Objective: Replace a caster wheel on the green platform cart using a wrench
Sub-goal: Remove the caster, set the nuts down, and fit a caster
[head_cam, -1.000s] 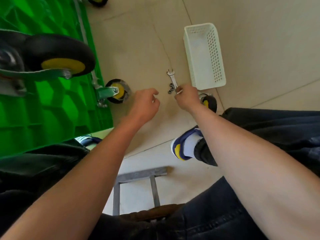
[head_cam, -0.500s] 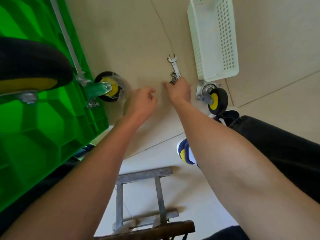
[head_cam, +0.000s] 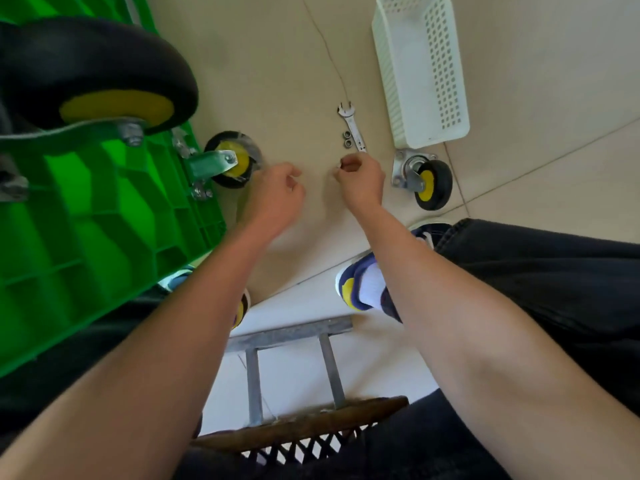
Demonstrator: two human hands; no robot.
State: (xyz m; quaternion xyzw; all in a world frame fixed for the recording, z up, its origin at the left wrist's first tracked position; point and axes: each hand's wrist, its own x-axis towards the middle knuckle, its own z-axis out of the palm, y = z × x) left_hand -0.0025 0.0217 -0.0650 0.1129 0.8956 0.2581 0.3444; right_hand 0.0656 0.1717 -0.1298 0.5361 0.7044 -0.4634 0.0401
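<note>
Green cart (head_cam: 86,237) lay flipped on the floor (head_cam: 270,81), far left of the wrench, underside ribs up. Big black-and-yellow wheel (head_cam: 100,74) stuck up from it, close to the camera. A smaller mounted wheel (head_cam: 230,164) sat at the cart's corner, left of the wrench. Left hand (head_cam: 277,195) hovered over the floor just right of that corner wheel, fingers loosely curled, holding nothing visible. Right hand (head_cam: 362,181) was just below the wrench, fingertips pinched together on something small; too small to tell what it was. Wrench (head_cam: 353,128) lay flat on the floor, not gripped, its near end just above the right hand. Two nuts (head_cam: 347,139) sat touching the wrench's left side. Loose wheel (head_cam: 424,178) with its mounting plate lay on the floor right of the wrench and right hand, off the cart. White basket (head_cam: 420,71) lay on the floor right of the wrench, just above the loose wheel. Shoe (head_cam: 360,285) and dark trousers (head_cam: 536,271) below the wrench. A stool (head_cam: 294,410) with a metal frame sat at the bottom of view.
</note>
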